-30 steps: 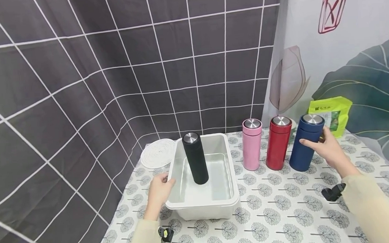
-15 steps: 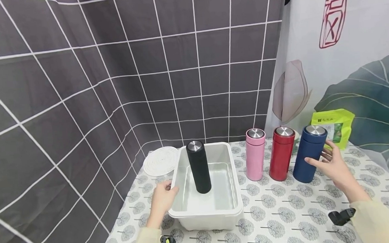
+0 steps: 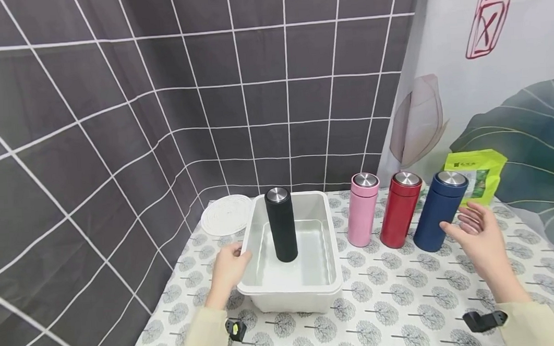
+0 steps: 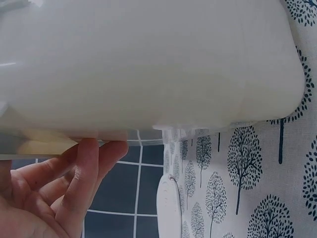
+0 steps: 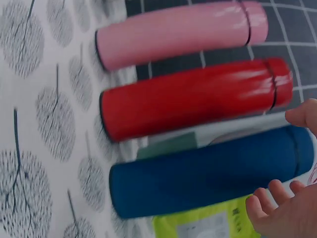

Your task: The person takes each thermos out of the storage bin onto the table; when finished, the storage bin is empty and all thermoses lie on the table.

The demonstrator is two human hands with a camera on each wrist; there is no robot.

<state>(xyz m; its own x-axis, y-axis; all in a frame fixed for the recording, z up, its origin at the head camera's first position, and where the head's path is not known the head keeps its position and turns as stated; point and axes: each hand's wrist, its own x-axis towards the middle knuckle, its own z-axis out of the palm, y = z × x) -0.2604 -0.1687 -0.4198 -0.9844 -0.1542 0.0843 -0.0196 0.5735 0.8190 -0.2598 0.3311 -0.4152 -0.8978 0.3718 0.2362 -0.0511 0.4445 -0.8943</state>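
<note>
The table, spread with a tree-print cloth, filled the lower half of the head view. At its centre stood the white tub, and the black flask stood upright inside it, so by my reading one of four flasks was already placed. The other three stood upright in a row on the cloth to the right of the tub, each apart from the next: the blue flask, the red flask and the pink flask. Those looked to be what was left to do.

Behind the blue flask, at the right edge, sat a green packet; a round white mat lay at the table's upper left corner.

The left hand gripped the tub's left rim, fingers curled under the lip in the left wrist view. The right hand hung just right of the blue flask with fingers spread and loose, holding nothing; the right wrist view showed its fingertips close beside the flask's body without clasping it.
</note>
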